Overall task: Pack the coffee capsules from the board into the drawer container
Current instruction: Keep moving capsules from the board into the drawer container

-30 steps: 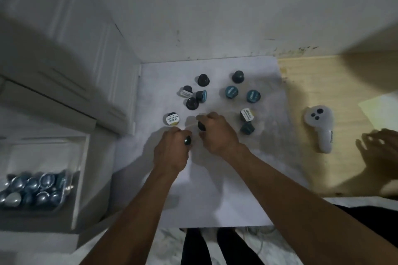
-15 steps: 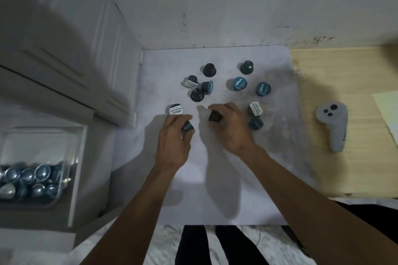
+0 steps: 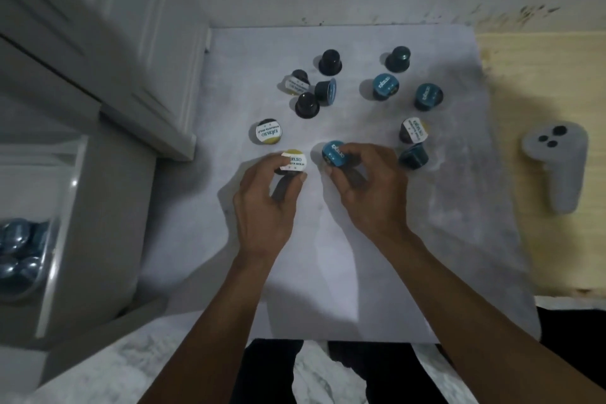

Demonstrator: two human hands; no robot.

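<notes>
Both hands have lifted and turned capsules: left hand (image 3: 264,203) pinches a white-lidded capsule (image 3: 294,162), right hand (image 3: 367,187) a blue-lidded capsule (image 3: 333,153). Ten capsules lie on the board (image 3: 426,256).

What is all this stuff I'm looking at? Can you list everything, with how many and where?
Loose capsules: ten, lying apart on the board. Four dark ones, e.g.; three blue-lidded, e.g.; three white-and-yellow-lidded, e.g..
Held white-lidded capsule: one, in the left hand.
Held blue-lidded capsule: one, in the right hand.
Board: one, white, on the floor by the wall.
Drawer container: one, clear, far left, open.
Stored capsules: several, shiny blue, in the drawer; count unclear.
Cabinet: one, white, upper left.
Controller: one, grey, on the wooden floor to the right.
Left hand: pinches the white-lidded capsule.
Right hand: pinches the blue-lidded capsule.
</notes>
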